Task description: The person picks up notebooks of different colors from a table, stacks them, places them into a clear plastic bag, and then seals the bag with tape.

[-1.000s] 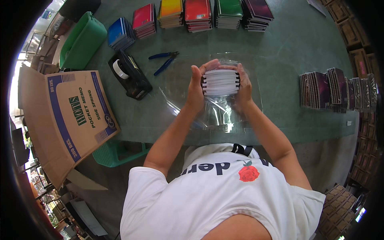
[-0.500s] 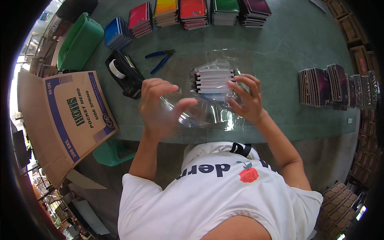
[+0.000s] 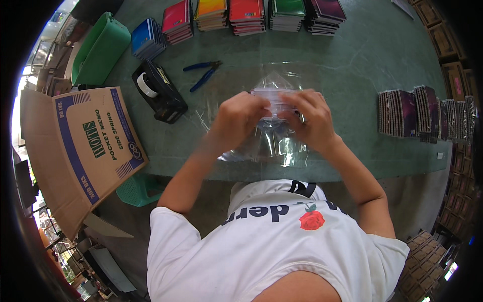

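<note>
A small stack of notebooks (image 3: 275, 94) lies on a clear plastic sheet (image 3: 271, 143) in the middle of the table, page edges facing up. My left hand (image 3: 243, 117) grips its left end with bent fingers. At the right end my right hand (image 3: 311, 117) holds the stack between thumb and fingers. Both hands cover much of the stack's sides. The plastic spreads out around and below the hands, wrinkled and shiny.
Left of the plastic are a black tape dispenser (image 3: 160, 95) and blue-handled cutters (image 3: 204, 74). Coloured notebook stacks (image 3: 246, 17) line the far side. Wrapped notebooks (image 3: 402, 113) stand at right. A green bin (image 3: 103, 48) and an open carton (image 3: 95, 146) are at left.
My left hand has moved right, from beside the stack with fingers apart, onto its left end. My right hand has closed further over the right end.
</note>
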`<act>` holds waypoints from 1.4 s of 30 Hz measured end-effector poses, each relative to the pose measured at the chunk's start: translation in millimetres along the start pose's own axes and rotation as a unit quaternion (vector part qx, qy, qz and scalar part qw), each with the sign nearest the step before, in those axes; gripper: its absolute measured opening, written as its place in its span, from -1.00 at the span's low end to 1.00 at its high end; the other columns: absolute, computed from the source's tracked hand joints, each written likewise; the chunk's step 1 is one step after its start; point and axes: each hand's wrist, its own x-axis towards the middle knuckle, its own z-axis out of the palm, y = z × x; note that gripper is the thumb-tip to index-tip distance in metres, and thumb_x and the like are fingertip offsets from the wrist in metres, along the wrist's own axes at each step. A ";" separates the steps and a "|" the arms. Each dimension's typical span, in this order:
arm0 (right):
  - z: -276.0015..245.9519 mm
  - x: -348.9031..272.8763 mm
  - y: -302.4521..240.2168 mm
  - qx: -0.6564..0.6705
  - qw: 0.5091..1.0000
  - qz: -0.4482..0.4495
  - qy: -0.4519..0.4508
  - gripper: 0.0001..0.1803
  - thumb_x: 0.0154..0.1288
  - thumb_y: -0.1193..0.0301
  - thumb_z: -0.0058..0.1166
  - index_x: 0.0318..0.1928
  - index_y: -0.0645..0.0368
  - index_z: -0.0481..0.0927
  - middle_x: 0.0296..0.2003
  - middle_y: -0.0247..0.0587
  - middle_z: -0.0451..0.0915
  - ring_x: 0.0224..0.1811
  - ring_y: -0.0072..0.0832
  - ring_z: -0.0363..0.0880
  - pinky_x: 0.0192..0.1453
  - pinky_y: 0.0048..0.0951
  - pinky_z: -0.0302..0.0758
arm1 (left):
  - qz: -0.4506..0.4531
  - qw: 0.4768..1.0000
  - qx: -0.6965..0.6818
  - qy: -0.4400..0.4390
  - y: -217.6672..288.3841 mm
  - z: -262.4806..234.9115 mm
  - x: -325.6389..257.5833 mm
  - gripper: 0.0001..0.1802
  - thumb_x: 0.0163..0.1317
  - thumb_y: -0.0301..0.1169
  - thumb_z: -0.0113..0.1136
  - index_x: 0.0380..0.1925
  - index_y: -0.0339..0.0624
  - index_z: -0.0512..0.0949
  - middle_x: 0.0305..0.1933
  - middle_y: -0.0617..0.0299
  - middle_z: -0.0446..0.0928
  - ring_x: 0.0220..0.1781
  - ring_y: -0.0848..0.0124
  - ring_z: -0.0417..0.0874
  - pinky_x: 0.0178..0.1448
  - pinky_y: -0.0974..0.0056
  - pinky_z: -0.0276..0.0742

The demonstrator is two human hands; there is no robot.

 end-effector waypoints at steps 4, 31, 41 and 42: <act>-3.7 29.8 15.0 0.151 0.974 0.162 -0.040 -0.56 -0.17 0.40 0.40 -0.18 0.18 0.61 -0.30 -0.29 0.53 -0.24 -0.36 0.50 -0.10 -0.37 0.39 | -0.134 0.990 -0.030 0.025 -3.5 -10.1 37.1 -0.74 -0.09 -0.51 0.36 -0.32 -0.25 0.59 -0.34 0.12 0.51 -0.35 0.30 0.54 -0.19 0.31 0.49; 6.9 0.0 -20.5 -0.098 0.990 -0.089 -0.056 -0.90 0.10 0.32 0.21 -0.43 0.04 0.62 -0.04 -0.40 0.57 0.16 -0.38 0.42 0.29 -0.22 0.21 | -0.483 0.744 -0.056 0.458 -153.3 -102.1 -97.4 -0.62 0.13 -0.12 0.28 -0.50 -0.29 0.64 -0.61 0.19 0.51 -0.55 0.54 0.44 -0.42 0.36 0.34; 17.1 8.0 4.9 0.095 0.975 -0.146 -0.141 -0.74 0.12 0.48 0.17 -0.13 0.11 0.54 0.07 -0.33 0.52 0.27 -0.35 0.34 0.35 -0.23 0.21 | -0.477 0.821 0.078 0.304 -107.8 -76.4 -157.1 -0.71 0.19 -0.29 0.23 -0.60 -0.29 0.57 -0.64 0.27 0.54 -0.61 0.38 0.53 -0.51 0.26 0.39; 20.3 9.9 2.1 0.097 0.975 -0.146 -0.135 -0.68 0.12 0.50 0.15 -0.06 0.11 0.52 0.07 -0.32 0.52 0.26 -0.37 0.35 0.35 -0.24 0.21 | -0.445 0.821 0.304 0.186 -118.8 -89.8 -170.4 -0.71 0.19 -0.29 0.23 -0.58 -0.28 0.57 -0.66 0.28 0.53 -0.63 0.37 0.53 -0.53 0.26 0.39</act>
